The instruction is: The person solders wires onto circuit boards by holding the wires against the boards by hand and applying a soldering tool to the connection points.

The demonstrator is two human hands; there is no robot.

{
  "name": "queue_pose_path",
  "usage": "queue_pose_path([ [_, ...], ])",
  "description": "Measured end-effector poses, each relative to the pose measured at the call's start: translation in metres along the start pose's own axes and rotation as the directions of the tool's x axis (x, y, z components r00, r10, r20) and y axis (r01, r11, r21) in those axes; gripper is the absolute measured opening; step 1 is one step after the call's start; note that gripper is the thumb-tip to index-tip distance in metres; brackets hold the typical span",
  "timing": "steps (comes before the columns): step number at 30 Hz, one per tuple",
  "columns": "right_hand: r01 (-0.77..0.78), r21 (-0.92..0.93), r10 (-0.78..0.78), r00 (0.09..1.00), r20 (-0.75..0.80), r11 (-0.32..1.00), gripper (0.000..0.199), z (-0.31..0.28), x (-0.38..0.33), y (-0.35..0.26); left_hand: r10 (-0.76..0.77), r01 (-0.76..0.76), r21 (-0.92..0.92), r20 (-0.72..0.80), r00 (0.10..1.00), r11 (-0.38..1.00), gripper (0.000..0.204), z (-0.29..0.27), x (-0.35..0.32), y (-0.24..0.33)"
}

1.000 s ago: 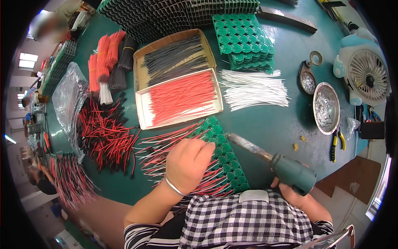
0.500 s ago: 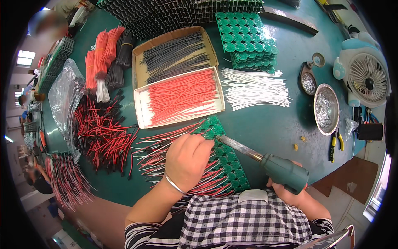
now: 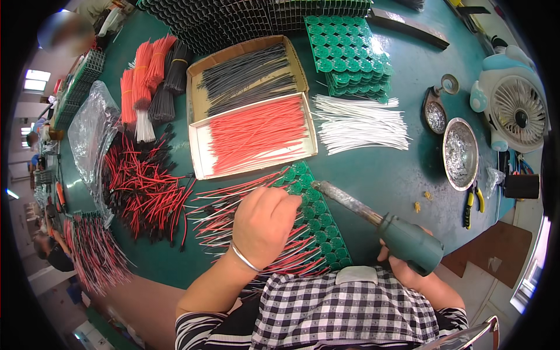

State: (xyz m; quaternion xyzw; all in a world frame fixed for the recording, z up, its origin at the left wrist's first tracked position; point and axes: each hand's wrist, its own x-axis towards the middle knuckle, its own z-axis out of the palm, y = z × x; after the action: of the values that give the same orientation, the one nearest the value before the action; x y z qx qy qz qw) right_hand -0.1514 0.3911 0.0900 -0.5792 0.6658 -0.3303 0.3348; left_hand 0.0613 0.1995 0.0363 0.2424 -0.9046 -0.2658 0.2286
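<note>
A panel of round green circuit boards (image 3: 331, 232) lies in front of me, with red and white wires (image 3: 219, 217) fanning out from it to the left. My left hand (image 3: 265, 219) is closed in a pinch over the panel's upper part; whatever the fingertips hold is hidden. My right hand (image 3: 402, 269) grips the green body of a soldering gun (image 3: 411, 242), partly behind it. The gun's long metal tip points up and left, and ends just right of the panel, near the left fingertips but apart from them.
Beyond the panel are a box of red wires (image 3: 256, 137), a box of dark wires (image 3: 248, 76), loose white wires (image 3: 361, 125) and stacked green boards (image 3: 344, 52). Red-black leads (image 3: 146, 189) pile up at left. At right stand a metal bowl (image 3: 459, 154), pliers (image 3: 468, 207) and a fan (image 3: 516, 108).
The soldering gun has moved slightly right, and its tip has come away from the panel near my left fingertips. My left hand has stayed nearly still.
</note>
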Motion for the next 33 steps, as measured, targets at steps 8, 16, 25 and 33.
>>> queue_pose_path([
  [8,-0.062,0.124,0.071,0.995,-0.073,0.990,0.016,0.003,-0.002,-0.003,-0.043,0.042,-0.035,-0.018,0.999,0.999,0.017,0.002,0.001,0.001],
  [16,-0.012,0.084,0.015,0.999,-0.028,0.996,0.027,0.006,-0.005,0.008,-0.070,0.070,0.019,-0.014,0.997,0.997,0.016,0.005,0.003,0.003],
  [25,-0.135,0.070,0.139,0.989,-0.045,0.988,0.020,0.011,-0.012,0.000,-0.065,0.065,0.023,-0.022,0.998,0.998,0.017,0.006,0.002,0.003],
  [33,-0.120,0.113,0.116,0.992,0.042,0.986,0.023,0.003,-0.016,0.003,-0.059,0.059,0.020,-0.024,0.998,0.998,0.017,0.008,0.004,0.002],
])
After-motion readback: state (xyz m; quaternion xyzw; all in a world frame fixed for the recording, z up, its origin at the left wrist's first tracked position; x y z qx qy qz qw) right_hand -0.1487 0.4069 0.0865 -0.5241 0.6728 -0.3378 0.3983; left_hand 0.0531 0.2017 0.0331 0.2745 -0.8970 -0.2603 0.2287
